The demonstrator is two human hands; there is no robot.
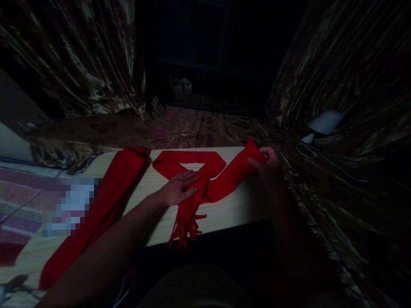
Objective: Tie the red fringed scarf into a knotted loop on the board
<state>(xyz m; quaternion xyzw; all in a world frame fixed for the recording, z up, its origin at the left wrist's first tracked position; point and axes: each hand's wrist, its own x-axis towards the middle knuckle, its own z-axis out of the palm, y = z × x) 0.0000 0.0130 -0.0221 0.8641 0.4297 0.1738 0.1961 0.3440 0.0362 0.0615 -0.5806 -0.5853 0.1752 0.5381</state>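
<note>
A red scarf (221,186) with a fringed end lies looped on a pale wooden table (224,216), its band crossing over itself around a small gap. My left hand (180,187) rests flat on the crossing, fingers stretched out, just above the fringe. At the table's right end my right hand (268,161) grips the scarf's other stretch, thumb on top, and that part is lifted a little. A second red cloth (109,196), folded long and narrow, lies slantwise on the left, beside my left forearm.
A blurred-out item (70,207) lies left of the folded cloth. A striped cloth (22,196) spreads at far left. Behind the table is a patterned cover (205,126) between hanging curtains (96,51). A white lamp (326,122) with its cable lies at right. The room is dim.
</note>
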